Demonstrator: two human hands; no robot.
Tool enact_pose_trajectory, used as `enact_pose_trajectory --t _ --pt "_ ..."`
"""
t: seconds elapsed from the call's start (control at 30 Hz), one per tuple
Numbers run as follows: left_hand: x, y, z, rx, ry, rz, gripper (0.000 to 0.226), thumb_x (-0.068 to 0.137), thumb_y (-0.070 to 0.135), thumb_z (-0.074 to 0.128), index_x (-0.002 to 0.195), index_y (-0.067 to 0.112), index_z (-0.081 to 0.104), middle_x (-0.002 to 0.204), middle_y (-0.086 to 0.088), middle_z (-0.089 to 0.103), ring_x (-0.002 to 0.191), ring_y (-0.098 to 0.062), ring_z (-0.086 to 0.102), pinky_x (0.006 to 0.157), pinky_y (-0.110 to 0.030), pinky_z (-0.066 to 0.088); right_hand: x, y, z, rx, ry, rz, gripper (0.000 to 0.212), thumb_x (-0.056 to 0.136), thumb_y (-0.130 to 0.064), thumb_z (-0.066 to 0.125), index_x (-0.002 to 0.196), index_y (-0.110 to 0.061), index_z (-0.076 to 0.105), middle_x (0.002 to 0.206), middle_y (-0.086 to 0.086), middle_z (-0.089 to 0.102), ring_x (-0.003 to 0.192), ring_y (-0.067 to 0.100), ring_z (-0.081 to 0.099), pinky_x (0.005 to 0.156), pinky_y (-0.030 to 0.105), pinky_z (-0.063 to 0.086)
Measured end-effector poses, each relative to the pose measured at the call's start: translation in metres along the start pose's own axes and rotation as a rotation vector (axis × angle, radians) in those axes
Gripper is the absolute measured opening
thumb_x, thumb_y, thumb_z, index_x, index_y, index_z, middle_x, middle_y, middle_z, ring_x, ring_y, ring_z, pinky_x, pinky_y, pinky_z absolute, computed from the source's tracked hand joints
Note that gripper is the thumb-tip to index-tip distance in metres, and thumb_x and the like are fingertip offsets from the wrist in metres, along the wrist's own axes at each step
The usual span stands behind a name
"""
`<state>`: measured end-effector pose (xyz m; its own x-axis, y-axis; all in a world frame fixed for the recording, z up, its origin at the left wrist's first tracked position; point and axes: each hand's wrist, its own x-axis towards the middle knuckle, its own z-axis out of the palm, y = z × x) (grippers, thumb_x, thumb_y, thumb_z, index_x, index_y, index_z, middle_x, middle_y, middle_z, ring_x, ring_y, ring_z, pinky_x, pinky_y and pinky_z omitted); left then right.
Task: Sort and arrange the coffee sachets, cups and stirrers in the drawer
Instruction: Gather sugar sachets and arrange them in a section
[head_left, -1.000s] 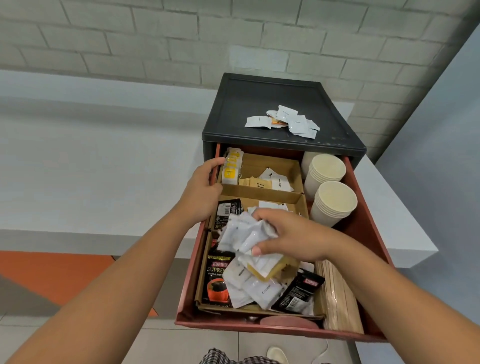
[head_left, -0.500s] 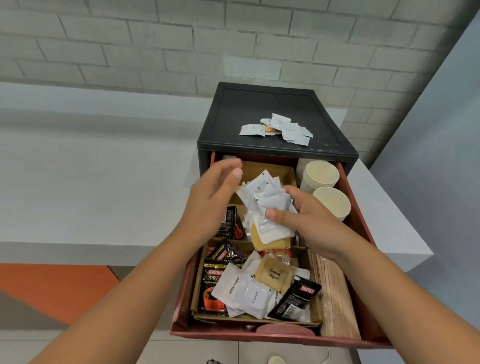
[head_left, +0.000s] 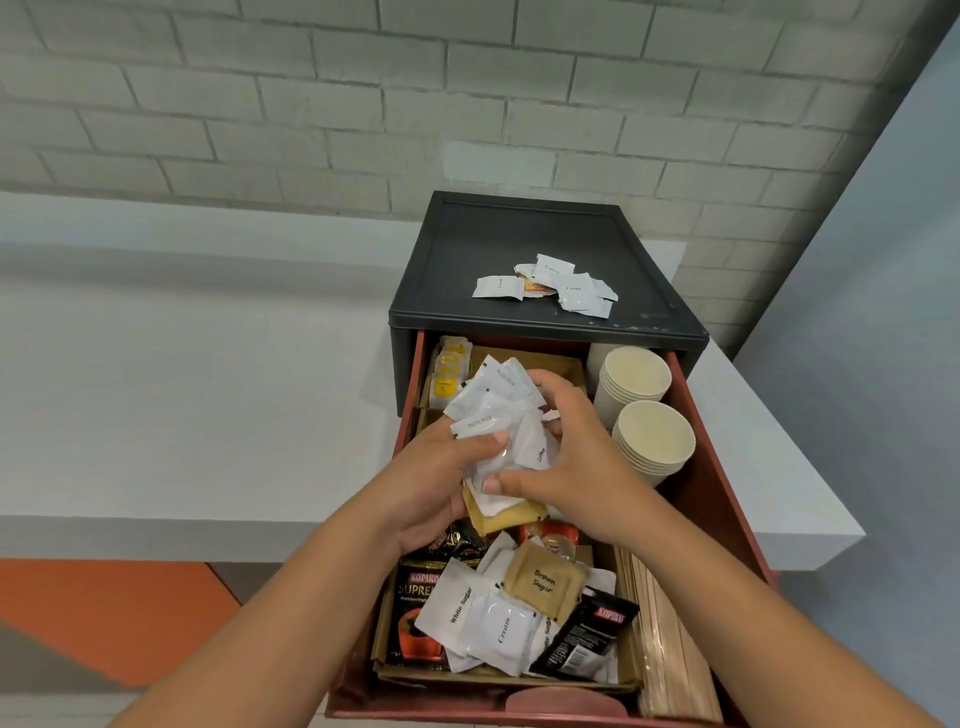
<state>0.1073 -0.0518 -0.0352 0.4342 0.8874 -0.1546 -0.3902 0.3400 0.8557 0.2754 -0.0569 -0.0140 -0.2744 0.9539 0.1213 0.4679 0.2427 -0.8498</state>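
A single wide-angle camera, worn on the person's head, looked forward and steeply down, close over the open drawer (head_left: 712, 488), whose front edge ran along the bottom of the frame. The left hand (head_left: 434, 486) and right hand (head_left: 574, 460), meeting on a bunch of sachets (head_left: 496, 415), fell near the centre, forearms (head_left: 291, 597) entering from the lower corners. Beyond, the view took in the black cabinet top (head_left: 519, 234), the tabletop (head_left: 208, 364) stretching left, and the brick wall (head_left: 467, 78) — filling the upper part.
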Motion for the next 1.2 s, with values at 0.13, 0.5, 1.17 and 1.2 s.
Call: enact_pose_trajectory --t 0.13,0.5,1.17,1.2 --pt "0.001 0.000 -0.002 0.004 0.056 0.025 0.039 0.098 0.008 0.053 0.135 0.018 0.054 0.122 -0.011 0.070 0.111 -0.030 0.068 0.083 -0.043 0.060 -0.004 0.000 -0.008 0.083 -0.079 0.069 0.094 0.059 -0.055 0.078 0.138 -0.045 0.029 0.133 -0.015 0.040 0.117 0.003 0.048 0.092 0.024 0.052" --pt "0.014 0.012 -0.008 0.035 0.240 0.159 0.044 0.098 0.010 0.056 0.139 0.022 0.048 0.123 -0.002 0.069 0.104 -0.019 0.070 0.072 -0.032 0.061 -0.003 0.016 -0.026 -0.123 0.092 0.142 0.030 0.088 -0.026 0.069 0.099 -0.034 0.042 0.099 -0.020 0.055 0.088 0.002 0.055 0.063 0.011 0.044" --pt "0.017 0.014 -0.016 -0.020 0.184 0.169 0.036 0.095 0.015 0.058 0.129 0.026 0.054 0.117 0.001 0.072 0.107 -0.019 0.070 0.075 -0.034 0.060 0.026 0.045 0.004 -0.854 -0.176 0.040 0.029 0.090 -0.017 0.065 0.119 -0.015 0.067 0.130 0.003 0.044 0.121 0.021 0.039 0.093 0.023 0.037" --pt "0.017 0.014 -0.016 -0.014 0.175 0.168 0.035 0.095 0.016 0.059 0.127 0.027 0.055 0.115 0.002 0.072 0.106 -0.018 0.070 0.074 -0.033 0.060 0.025 0.040 0.000 -0.775 -0.121 0.030 0.027 0.092 -0.014 0.062 0.119 -0.016 0.067 0.129 0.001 0.047 0.121 0.019 0.043 0.091 0.020 0.037"
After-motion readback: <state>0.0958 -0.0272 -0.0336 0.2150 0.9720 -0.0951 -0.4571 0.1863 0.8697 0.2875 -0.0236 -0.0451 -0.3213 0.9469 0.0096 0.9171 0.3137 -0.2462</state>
